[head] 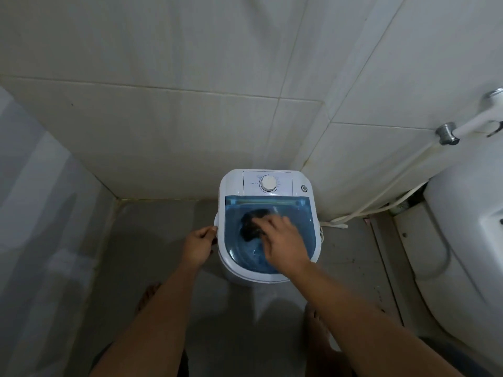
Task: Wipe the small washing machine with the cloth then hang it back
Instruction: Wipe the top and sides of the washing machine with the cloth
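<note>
A small white washing machine (234, 183) stands on the floor in the corner of a tiled bathroom. It has a clear blue lid (299, 224) and a round white dial (268, 183) on its back panel. A dark crumpled cloth (251, 223) lies on the lid, and my right hand (283, 240) presses on it from the near right side, fingers partly over it. My left hand (197, 244) grips the machine's left rim at its side handle.
A white toilet (462, 240) fills the right side, with hoses (381, 202) running along the wall behind the machine. A chrome wall fitting with a white rod (460, 130) sticks out at upper right. My bare feet (147, 295) stand on the grey floor.
</note>
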Tool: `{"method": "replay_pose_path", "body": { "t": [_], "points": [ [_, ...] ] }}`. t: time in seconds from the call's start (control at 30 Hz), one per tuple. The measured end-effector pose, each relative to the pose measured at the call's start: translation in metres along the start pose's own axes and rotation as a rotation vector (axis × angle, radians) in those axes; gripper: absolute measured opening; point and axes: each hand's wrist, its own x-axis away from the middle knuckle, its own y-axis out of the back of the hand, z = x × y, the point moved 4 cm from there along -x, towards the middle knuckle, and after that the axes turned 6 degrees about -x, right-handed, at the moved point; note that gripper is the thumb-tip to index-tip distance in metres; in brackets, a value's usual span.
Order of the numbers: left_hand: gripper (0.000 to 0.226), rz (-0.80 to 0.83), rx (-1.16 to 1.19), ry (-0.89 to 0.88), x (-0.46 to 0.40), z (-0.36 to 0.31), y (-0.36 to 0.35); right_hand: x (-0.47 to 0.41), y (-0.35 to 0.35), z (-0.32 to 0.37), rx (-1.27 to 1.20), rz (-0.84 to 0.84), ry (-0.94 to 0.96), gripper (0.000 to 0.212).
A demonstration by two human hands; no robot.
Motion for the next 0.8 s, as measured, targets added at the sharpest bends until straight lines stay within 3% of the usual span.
{"method": "replay_pose_path", "body": {
  "t": [0.13,0.2,0.33,0.4,0.47,0.57,0.73,0.8],
  "points": [
    [0.024,0.001,0.014,0.012,-0.005,0.004,-0.001,0.012,0.01,0.027,-0.154,0.278,0.285,0.048],
    [0.027,0.004,0.014,0.009,-0.006,0.005,-0.001,0.0,0.033,0.021,-0.24,0.225,0.257,0.048],
    [0.032,0.005,0.007,0.011,-0.008,0.006,-0.001,-0.03,0.072,-0.054,-0.155,-0.16,-0.097,0.049],
    [0.032,-0.006,0.011,0.01,-0.008,0.007,0.0,-0.032,0.072,-0.087,-0.128,-0.225,-0.363,0.048],
    [0.032,-0.014,0.012,0.016,-0.009,0.009,-0.001,-0.025,0.057,-0.086,-0.1,-0.255,-0.477,0.047],
    [0.033,-0.004,0.008,0.018,-0.011,0.011,-0.001,-0.012,0.024,-0.045,-0.004,-0.245,-0.356,0.049],
    [0.036,0.0,-0.019,0.017,-0.012,0.012,0.001,0.003,0.004,0.019,-0.242,0.117,0.152,0.048],
    [0.036,0.002,-0.021,0.019,-0.011,0.012,0.002,-0.001,0.022,0.01,-0.243,0.067,0.184,0.048]
  ]
}}
